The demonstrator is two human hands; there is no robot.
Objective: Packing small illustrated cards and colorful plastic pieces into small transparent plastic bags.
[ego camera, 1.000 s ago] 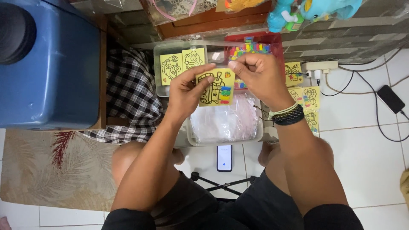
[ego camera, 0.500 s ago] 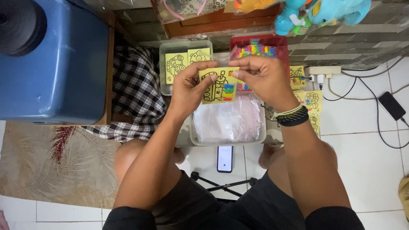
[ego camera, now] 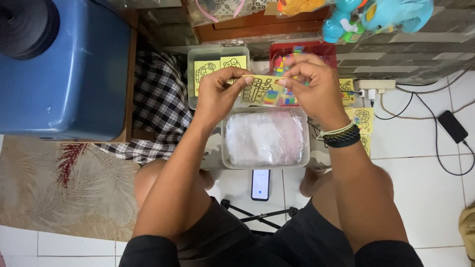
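I see the left hand [ego camera: 217, 94] and right hand [ego camera: 311, 86] pinching a flat yellow card [ego camera: 262, 90], line-drawn and partly coloured, above a clear tub [ego camera: 225, 148] of glossy plastic bags [ego camera: 264, 138].

Two hands [ego camera: 217, 94] [ego camera: 316, 86], three plastic tubs [ego camera: 264, 163], two phones [ego camera: 261, 184], one blue bin [ego camera: 74, 74], two plush toys [ego camera: 376, 17]

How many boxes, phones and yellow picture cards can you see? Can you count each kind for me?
Clear plastic boxes: 2, one with cards, one with plastic bags
Red box: 1
Phones: 2, one by the knees, one on a cable
Yellow picture cards: at least 6, counting the card that the left hand and right hand hold
Total: at least 11
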